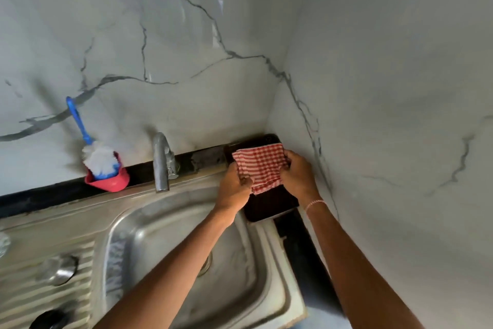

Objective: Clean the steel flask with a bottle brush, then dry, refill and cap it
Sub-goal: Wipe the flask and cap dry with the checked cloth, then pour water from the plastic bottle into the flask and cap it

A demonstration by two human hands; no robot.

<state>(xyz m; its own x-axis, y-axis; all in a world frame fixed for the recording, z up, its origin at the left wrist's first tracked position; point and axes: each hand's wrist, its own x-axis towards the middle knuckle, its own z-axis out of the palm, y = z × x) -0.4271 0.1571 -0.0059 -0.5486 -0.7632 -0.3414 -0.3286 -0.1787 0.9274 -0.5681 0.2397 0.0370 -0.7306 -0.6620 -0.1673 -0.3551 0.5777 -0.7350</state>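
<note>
A red-and-white checked cloth (260,166) lies folded on a dark tray (269,208) in the counter's back right corner. My left hand (234,187) pinches the cloth's left edge and my right hand (296,174) grips its right edge. The bottle brush (98,158), with white bristles and a blue handle, stands in a red holder (109,182) against the wall, left of the tap. A round steel piece (60,270) and a dark round object (50,318) sit on the drainboard at the left; I cannot tell which belongs to the flask.
The steel sink basin (149,224) lies below my arms, with its drain partly hidden by my left forearm. The steel tap (162,163) rises behind the basin. Marble-patterned walls close in at the back and right. A glass item (3,244) shows at the left edge.
</note>
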